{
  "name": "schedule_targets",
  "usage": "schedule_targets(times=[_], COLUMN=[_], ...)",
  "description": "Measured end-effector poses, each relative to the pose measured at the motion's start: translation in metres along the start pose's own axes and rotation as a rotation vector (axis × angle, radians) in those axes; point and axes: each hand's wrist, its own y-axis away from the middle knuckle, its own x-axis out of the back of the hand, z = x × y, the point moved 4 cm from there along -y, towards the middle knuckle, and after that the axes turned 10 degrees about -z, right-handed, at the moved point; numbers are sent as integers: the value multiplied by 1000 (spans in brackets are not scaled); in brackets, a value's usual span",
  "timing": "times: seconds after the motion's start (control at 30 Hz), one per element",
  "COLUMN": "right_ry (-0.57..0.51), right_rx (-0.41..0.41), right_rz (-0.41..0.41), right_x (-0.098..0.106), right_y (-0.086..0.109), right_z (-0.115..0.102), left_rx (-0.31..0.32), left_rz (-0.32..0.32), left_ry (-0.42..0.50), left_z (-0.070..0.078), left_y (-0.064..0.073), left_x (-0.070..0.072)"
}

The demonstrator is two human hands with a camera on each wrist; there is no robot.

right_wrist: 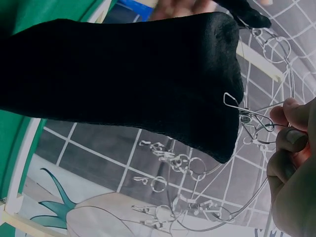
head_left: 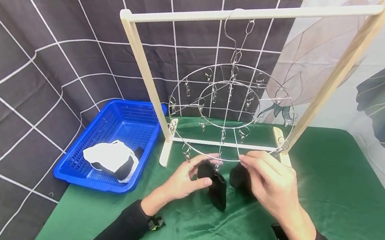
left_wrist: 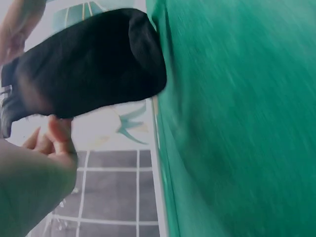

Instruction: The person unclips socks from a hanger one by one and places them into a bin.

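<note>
Two black socks hang at the front rim of a round wire clip hanger (head_left: pixel 225 127). My left hand (head_left: pixel 181 177) is at the nearer sock (head_left: pixel 218 193), thumb extended in front and fingers partly hidden behind it. A metal clip (head_left: pixel 217 167) meets that sock's upper part. The other sock (right_wrist: pixel 123 74) hangs from a wire clip (right_wrist: pixel 244 116), large in the right wrist view. My right hand (head_left: pixel 271 179) pinches the wire beside that clip between thumb and fingertips. In the left wrist view, a black sock (left_wrist: pixel 94 64) crosses above my left fingers (left_wrist: pixel 59 131).
A wooden stand (head_left: pixel 203 18) carries the hanger on its top bar. Several other clips dangle from both rings. At the left, a blue basket (head_left: pixel 64 169) holds a white and black cloth bundle (head_left: pixel 109 158). Green cloth (head_left: pixel 336 229) covers the table.
</note>
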Motion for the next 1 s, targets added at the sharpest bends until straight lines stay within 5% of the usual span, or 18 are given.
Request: schedule_targets(times=[0.1,0.27,0.47,0.63,0.87,1.0], right_ry=[4,7,-10,-137,-172,-196], right_rx=[6,14,-9,-57,-321,-426], right_rz=[1,-3,5,65,-199,-247], right_x=[0,-1,-1,-4,-36,-48], right_y=[-1,-3,-7,-6,19,33], right_z=[0,-1,-7,-18,-12,-5], left_rx=[-46,-15,-10,-30,-40,-37], left_rz=[85,214,243,243,226,218], left_ry=[47,-19,-36,-49,-85,-97], left_z=[12,15,16,21,27,29], left_y=[-4,0,3,1,-1,-1], left_x=[-2,-2,-4,-6,-10,-13])
